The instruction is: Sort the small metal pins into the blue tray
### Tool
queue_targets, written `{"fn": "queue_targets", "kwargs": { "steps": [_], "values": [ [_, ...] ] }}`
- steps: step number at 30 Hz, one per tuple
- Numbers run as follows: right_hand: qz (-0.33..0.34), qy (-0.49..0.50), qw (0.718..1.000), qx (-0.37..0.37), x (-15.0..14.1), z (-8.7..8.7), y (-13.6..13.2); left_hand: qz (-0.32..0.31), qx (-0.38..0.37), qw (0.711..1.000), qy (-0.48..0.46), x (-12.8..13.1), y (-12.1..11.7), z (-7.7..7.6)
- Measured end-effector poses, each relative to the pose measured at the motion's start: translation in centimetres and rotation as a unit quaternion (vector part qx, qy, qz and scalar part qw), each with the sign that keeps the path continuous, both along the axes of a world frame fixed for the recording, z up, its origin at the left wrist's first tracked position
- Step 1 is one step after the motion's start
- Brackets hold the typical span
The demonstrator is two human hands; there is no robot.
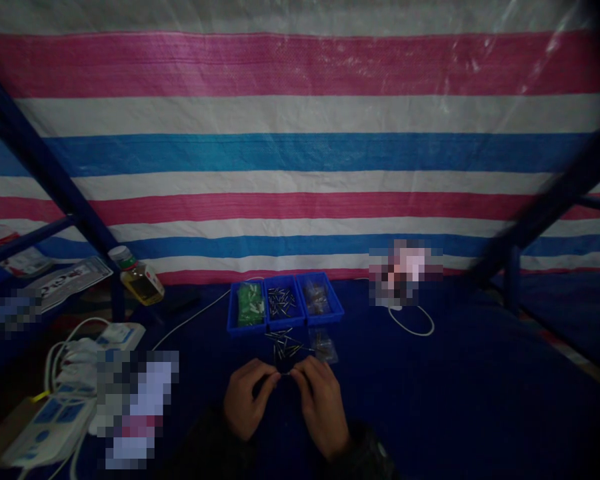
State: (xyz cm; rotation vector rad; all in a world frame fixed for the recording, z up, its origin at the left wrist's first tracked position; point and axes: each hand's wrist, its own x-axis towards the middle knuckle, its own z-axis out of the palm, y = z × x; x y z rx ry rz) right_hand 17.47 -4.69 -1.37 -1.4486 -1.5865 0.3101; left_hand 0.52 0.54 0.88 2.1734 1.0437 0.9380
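My left hand (249,399) and my right hand (324,408) meet fingertip to fingertip low in the view. Both are closed in a pinch on the two ends of a small thin piece (286,374), mostly covered by the fingers; its exact kind does not show. Just beyond the fingertips lies a loose pile of slim metal rods (286,345). A clear plastic bag (324,345) with small contents is beside that pile, past my right hand. Farther back stand a blue bin (233,329) holding a green bag, a middle bin of similar rods (281,303), and a right bin (337,317) with clear bags.
To the left are a capped bottle of yellow liquid (143,280), white power strips (45,433) with cables, and a blurred-out light object (143,410). A white cable loop (413,331) lies at the right. Blue metal posts (87,220) flank a striped sheet (300,153).
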Motion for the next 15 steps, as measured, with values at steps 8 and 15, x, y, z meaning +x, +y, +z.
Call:
{"fn": "queue_targets", "kwargs": {
  "steps": [8, 15],
  "values": [
    [-0.111, -0.004, 0.991, 0.069, 1.3, 4.4, 5.6, 0.039, -0.014, 0.999, -0.010, -0.2, 0.3, -0.2],
    [-0.071, -0.067, 0.995, 0.013, 1.1, 1.9, 5.8, 0.183, 0.041, 0.979, 0.076, -0.4, 1.0, -1.4]
  ]
}}
